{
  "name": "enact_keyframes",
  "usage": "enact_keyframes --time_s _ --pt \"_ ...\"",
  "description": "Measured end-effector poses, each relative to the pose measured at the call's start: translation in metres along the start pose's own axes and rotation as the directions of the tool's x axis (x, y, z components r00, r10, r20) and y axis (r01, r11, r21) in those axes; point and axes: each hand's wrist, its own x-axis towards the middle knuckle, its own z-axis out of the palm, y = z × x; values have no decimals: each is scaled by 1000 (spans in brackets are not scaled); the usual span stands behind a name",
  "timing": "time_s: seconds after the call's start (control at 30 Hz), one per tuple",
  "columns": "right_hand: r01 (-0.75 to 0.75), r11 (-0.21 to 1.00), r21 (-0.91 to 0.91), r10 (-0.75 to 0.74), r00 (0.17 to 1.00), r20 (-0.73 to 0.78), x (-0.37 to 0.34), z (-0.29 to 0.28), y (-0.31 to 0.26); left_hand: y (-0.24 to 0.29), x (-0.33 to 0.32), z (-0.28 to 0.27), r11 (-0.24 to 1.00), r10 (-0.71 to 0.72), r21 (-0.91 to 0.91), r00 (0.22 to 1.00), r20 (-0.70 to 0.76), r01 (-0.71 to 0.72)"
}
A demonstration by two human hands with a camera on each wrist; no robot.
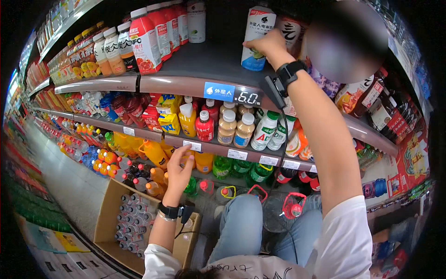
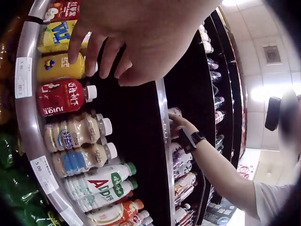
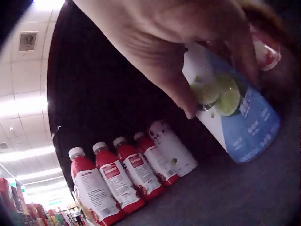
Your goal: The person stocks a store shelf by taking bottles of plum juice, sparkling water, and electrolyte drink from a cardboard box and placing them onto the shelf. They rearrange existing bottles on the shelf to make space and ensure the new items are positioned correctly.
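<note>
My right hand (image 1: 270,46) grips a white and blue bottle (image 1: 254,59) that stands on the upper shelf, thumb on one side and fingers round the other. In the right wrist view, lime pictures show on the same bottle (image 3: 237,127) below the hand (image 3: 188,33). My left hand (image 1: 180,168) is raised in front of the lower shelf's edge, fingers loosely bent and holding nothing. In the left wrist view that hand (image 2: 136,37) hangs before a yellow bottle (image 2: 61,66) and a red bottle (image 2: 66,97).
Red juice bottles (image 1: 145,46) and another white bottle (image 1: 196,23) stand left on the upper shelf. Dark-labelled bottles (image 1: 290,35) are just right of the gripped one. An open cardboard box (image 1: 109,209) of small bottles sits on the floor. A cable hangs from the right wrist.
</note>
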Motion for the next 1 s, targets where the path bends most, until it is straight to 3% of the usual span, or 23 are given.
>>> enact_keyframes --time_s 0.1,0.13,0.23,0.27,0.37,0.57,0.63,0.67,0.7,0.73,0.83,0.87,0.93,0.97,1.0 --pt "-8 997 -71 7 1000 -14 18 7 -4 2 4 7 999 16 48 1000 8 -16" --pt "23 996 -88 -14 995 99 12 -5 -16 -2 6 9 999 31 30 1000 -1 -31" --pt "-10 994 -106 13 999 29 37 14 -9 -6 12 9 999 13 50 999 33 -15" --pt "-15 995 -101 22 997 70 43 15 -7 -10 13 10 999 15 47 1000 26 -16" --pt "-69 963 -261 71 997 -3 68 32 -2 -17 17 4 998 -36 56 996 80 32" --pt "-19 974 -225 68 974 214 115 52 14 -41 24 7 1000 -16 7 1000 -6 16" --pt "219 879 -422 -103 954 281 147 63 40 -51 25 8 999 -23 23 1000 -13 23" --pt "401 726 -559 -242 910 337 157 61 51 -54 25 9 999 -33 13 999 -8 34" --pt "487 600 -634 -311 873 376 168 64 59 -55 25 9 999 -44 4 999 -3 44" --pt "554 456 -696 -377 829 413 170 63 60 -56 25 9 998 -55 -5 999 2 55" --pt "520 347 -781 -414 832 370 170 67 61 -60 27 9 998 -48 43 999 2 48" --pt "482 365 -797 -413 851 325 167 71 59 -60 27 8 998 -50 45 999 7 50" --pt "333 586 -739 -265 940 213 160 73 50 -58 27 3 997 -53 51 998 14 52" --pt "187 748 -636 -99 980 172 157 68 41 -59 27 0 998 -49 46 999 7 48" --pt "102 831 -547 -26 989 145 154 66 37 -61 25 -3 998 -46 43 999 0 46"
